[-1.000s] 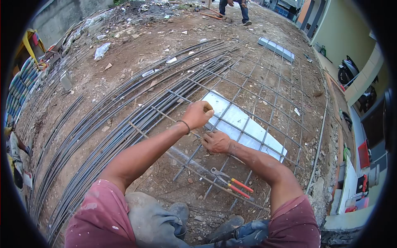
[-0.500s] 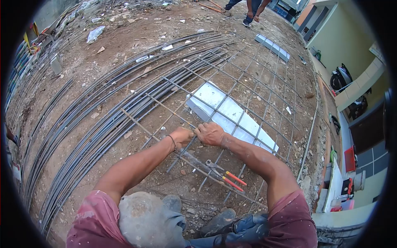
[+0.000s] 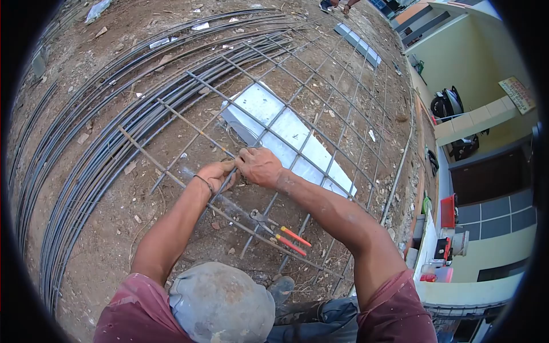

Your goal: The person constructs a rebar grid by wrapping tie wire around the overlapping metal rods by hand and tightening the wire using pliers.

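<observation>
Pale green-yellow house walls (image 3: 492, 63) are bordering a yard of brown, stony dirt (image 3: 108, 251), with a motorcycle (image 3: 449, 106) parked under the porch. Long loose rebars (image 3: 114, 140) are curving across the ground to the left. Beside them, a steel rebar mesh (image 3: 299, 152) is stretching away from the crouching person, partly passing over a white panel (image 3: 260, 103). Both hands are meeting at a mesh crossing: the left hand (image 3: 219, 173) is curling beneath and beside the bar, while the right hand (image 3: 260, 166) is pressing its bent fingers in from the other side. Their fingers are bunching narrowly, but I cannot tell what either grip is pinching. Red-and-yellow-handled pliers (image 3: 290, 244) are lying nearby, and farther off another person's hand (image 3: 346, 9) is hanging near the top edge.
</observation>
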### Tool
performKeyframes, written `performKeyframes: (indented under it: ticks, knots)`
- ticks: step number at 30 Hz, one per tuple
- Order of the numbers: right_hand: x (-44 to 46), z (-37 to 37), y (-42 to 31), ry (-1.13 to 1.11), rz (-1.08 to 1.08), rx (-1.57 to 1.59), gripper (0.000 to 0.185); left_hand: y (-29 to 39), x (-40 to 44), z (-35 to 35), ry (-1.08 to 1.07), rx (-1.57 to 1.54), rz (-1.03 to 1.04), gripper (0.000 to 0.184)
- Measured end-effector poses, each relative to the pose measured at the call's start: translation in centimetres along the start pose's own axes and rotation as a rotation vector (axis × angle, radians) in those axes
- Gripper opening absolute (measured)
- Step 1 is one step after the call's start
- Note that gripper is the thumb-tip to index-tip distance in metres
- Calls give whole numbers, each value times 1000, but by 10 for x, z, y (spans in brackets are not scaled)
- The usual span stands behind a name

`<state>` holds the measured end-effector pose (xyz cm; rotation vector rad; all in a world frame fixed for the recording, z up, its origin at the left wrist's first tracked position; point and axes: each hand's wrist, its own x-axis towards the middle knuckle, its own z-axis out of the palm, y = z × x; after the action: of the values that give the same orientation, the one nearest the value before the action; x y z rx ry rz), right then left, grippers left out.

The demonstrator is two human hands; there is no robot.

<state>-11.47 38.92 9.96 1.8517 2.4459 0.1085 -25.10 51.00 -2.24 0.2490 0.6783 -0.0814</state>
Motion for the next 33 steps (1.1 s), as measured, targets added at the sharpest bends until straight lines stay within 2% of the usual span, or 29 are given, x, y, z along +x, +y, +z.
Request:
performKeyframes:
  ticks: [4,8,12,16,19,21,22,24,25,27,31,33]
  knots:
    - [-5,-2,-1,7,60,84,18,-1,2,-2,26,-59,-87,9]
    - [2,-3,1,-4,-11,-3,18,3,10,-5,-8,-136,-176,7]
    - [10,-7,5,-131,-21,49,23,4,28,-10,49,-111,-262,2]
    - [16,-14,1,-196,-4,33,25,2,37,-15,21,-154,-279,5]
    - [21,-20,-5,-249,39,11,26,-2,22,-2,68,-8,-160,5]
    - [23,-18,-7,-230,52,3,26,-2,-5,14,190,259,-13,8]
    - [21,-17,-9,-205,65,5,26,-5,-17,20,186,261,-20,8]
    - [18,-16,-11,-219,92,7,27,-10,-36,26,192,241,173,10]
    - [18,-16,-13,-227,111,5,29,-13,-37,23,191,246,167,10]
    - [13,-17,-16,-206,124,7,31,-18,-38,15,101,281,273,15]
    - [6,-11,-19,-101,102,-56,37,-18,-38,11,53,238,273,23]
    - [6,-5,-21,-11,53,-116,31,-19,-36,9,0,265,245,29]
